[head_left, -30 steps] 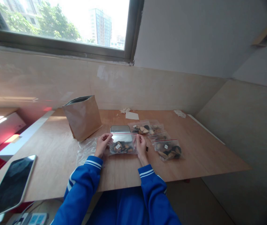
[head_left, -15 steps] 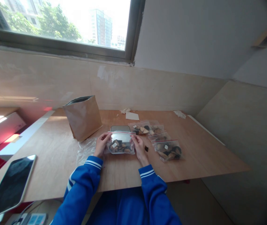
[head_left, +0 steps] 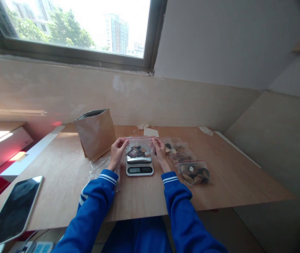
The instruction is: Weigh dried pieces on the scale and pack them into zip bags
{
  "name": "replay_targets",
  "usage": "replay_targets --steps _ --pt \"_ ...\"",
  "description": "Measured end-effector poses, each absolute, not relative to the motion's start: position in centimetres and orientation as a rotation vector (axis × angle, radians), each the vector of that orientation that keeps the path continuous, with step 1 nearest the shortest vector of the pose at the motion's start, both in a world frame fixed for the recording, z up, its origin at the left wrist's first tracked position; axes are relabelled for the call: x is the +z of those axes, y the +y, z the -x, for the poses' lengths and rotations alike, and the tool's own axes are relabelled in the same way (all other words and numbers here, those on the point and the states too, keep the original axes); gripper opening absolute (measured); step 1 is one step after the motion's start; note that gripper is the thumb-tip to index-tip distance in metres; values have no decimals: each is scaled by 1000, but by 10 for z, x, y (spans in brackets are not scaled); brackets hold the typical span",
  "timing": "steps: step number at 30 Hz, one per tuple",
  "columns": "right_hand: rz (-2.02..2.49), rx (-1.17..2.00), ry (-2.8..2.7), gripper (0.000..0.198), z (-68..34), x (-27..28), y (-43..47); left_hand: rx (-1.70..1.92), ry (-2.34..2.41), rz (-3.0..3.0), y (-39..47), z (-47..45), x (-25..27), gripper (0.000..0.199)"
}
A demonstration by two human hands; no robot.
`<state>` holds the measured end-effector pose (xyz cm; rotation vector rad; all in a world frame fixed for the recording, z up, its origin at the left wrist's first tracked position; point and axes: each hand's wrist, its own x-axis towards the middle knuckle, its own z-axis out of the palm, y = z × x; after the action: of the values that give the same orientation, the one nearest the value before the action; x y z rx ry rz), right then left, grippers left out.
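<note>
Both hands grip the upper corners of a clear zip bag (head_left: 138,151) holding dark and tan dried pieces, with a small white label on it. My left hand (head_left: 117,151) pinches the left corner and my right hand (head_left: 159,150) pinches the right one. The bag hangs over the digital kitchen scale (head_left: 139,170), covering most of its plate; whether it touches the plate I cannot tell. The scale's display and buttons show below the bag. Several similar filled zip bags (head_left: 194,173) lie to the right of my right hand.
An open brown paper bag (head_left: 96,135) stands at the back left, with crumpled clear plastic bags (head_left: 99,168) in front of it. A tablet (head_left: 11,205) lies at the left edge. White paper (head_left: 151,132) and scraps are near the wall.
Both hands have raised the zip bag and moved it away from me, uncovering the front of the scale. The view has shifted slightly.
</note>
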<state>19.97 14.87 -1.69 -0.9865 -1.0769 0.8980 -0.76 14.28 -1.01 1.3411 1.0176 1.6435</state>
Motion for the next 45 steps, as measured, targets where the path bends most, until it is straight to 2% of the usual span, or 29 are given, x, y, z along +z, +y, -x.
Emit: replay_targets --steps 9,17,28,45 --pt "1059 861 -989 44 -187 -53 161 1707 1092 -1208 160 -1 -49 32" --pt "1081 935 -927 49 -187 -57 158 1625 1082 -1162 161 0 -51 37" --pt "1046 980 -904 41 -188 -58 159 1600 1023 -1169 160 1 -51 35" --pt "1004 1028 -817 45 -187 -58 163 1598 1066 -1162 162 1 -52 35"
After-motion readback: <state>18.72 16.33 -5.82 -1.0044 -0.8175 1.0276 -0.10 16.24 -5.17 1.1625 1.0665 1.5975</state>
